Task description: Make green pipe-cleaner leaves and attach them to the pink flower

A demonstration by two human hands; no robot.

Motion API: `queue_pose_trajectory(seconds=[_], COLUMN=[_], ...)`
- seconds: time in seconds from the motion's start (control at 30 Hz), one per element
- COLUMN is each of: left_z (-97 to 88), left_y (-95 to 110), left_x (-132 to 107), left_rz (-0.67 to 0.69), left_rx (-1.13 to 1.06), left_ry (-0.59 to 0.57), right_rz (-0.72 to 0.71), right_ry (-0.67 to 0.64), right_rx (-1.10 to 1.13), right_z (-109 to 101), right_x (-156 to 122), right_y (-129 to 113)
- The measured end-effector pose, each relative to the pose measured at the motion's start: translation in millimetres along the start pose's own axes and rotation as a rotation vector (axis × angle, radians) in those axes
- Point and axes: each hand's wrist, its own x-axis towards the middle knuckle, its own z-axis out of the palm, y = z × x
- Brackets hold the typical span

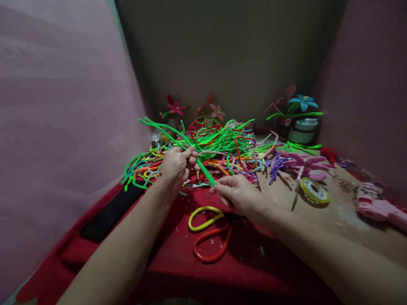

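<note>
I find the green stems pinched in both hands: left hand farther off, right hand nearer me, at their end. Long axis slants down rightward between them.

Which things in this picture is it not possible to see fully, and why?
- Head view: blades of the scissors, behind the right hand.
- Head view: lower end of green strands, inside that hand.
- Head view: pink tool, cut by right edge.
- Head view: print on tape roll, too small.
</note>
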Motion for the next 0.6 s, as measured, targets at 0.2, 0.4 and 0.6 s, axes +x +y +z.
queue_pose_trajectory(seconds=[0.2,0.4,0.6], left_z=[-5.6,-6.7,-8.9], left_y=[-0.1,2.2,6.1], left_x=[8.0,7.3,10.0], left_rz=[0.094,0.215,0.205], left_rx=[-0.031,-0.033,-0.024], left_ry=[0.073,0.064,0.088], right_rz=[-0.103,-0.013,0.068], right_ry=[0.059,0.052,-0.124], right_rx=[-0.079,-0.017,0.327], right_z=[3.7,2.5,-4.3], right_x=[-2.7,-4.2,2.6], right_y=[-0.5,-2.7,4.5])
